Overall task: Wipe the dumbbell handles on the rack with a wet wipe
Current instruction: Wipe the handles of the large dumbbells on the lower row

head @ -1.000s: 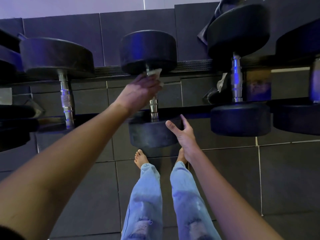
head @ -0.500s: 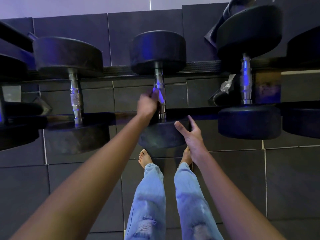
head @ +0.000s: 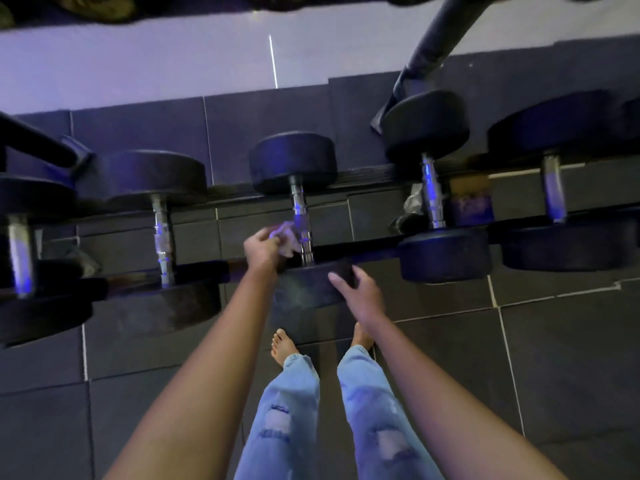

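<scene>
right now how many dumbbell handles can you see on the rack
5, left to right: far-left handle, second handle, middle handle beside the wet wipe, fourth handle, far-right handle. Others may sit outside the frame.

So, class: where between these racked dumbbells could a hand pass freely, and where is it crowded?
Open gap between the middle handle and the next handle rightward. Left of the middle handle, the left hand and wipe crowd it.

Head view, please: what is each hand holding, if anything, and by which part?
The left hand grips the wet wipe by its bunched left end; the right hand holds nothing.
</scene>
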